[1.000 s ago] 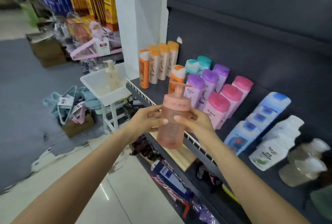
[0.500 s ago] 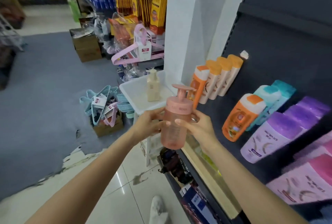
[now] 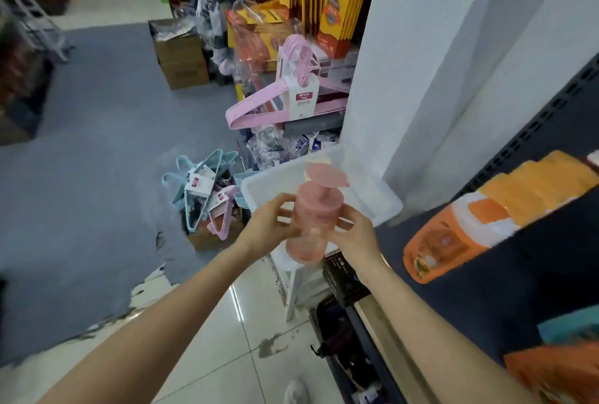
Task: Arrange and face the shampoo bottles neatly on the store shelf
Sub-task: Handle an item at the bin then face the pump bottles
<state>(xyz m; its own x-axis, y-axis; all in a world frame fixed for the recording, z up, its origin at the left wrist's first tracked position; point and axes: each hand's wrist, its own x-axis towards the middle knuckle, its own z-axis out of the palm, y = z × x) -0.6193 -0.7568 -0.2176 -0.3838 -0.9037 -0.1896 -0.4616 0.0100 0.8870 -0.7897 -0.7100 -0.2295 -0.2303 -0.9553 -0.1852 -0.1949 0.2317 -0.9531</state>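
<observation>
Hands: the left hand [image 3: 270, 225] and right hand [image 3: 355, 235] grip a pink pump bottle [image 3: 312, 220] from either side, fingers curled around its body, holding it upright in mid-air.
Bottle position: centre of view, in front of a white plastic bin [image 3: 372, 191], left of the dark shelf [image 3: 518, 290] and not yet on it.
Shelf stock: an orange-and-white bottle [image 3: 453, 241] lies tilted at the near right; a row of orange-capped bottles [image 3: 538, 183] runs behind it toward the far right.
Surroundings: a bundle of pink hangers [image 3: 278, 99] hangs beside a white pillar [image 3: 421, 63]; blue and pink hangers fill a cardboard box [image 3: 207, 238] on the floor to the left; more brown cartons [image 3: 181, 57] sit far left on grey carpet [image 3: 81, 160].
In the way: the bottle and both hands cover the middle of the bin and its stand.
Hard to see: the bottle's label is blurred; the right-edge bottles are cut off by the frame and smeared; the lower shelf goods are dark and unreadable.
Materials: translucent pink plastic bottle with a round flat pump top; glossy white floor tiles [image 3: 201, 339]; perforated dark metal upright on the shelf.
</observation>
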